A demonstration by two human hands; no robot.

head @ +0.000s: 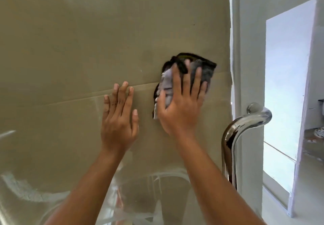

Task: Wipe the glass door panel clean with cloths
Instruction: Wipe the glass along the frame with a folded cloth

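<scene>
The glass door panel fills most of the view, with brown cardboard showing behind it and faint reflections low down. My right hand presses a grey cloth with a black edge flat against the glass, fingers spread and straight over it. My left hand lies flat on the glass just left of the cloth, fingers straight, holding nothing. The cloth is bunched under my right palm and sticks out above and to the left of my fingers.
A chrome door handle curves out from the panel's right edge, close below my right wrist. Beyond the edge stand a pale door frame and a bright white opening.
</scene>
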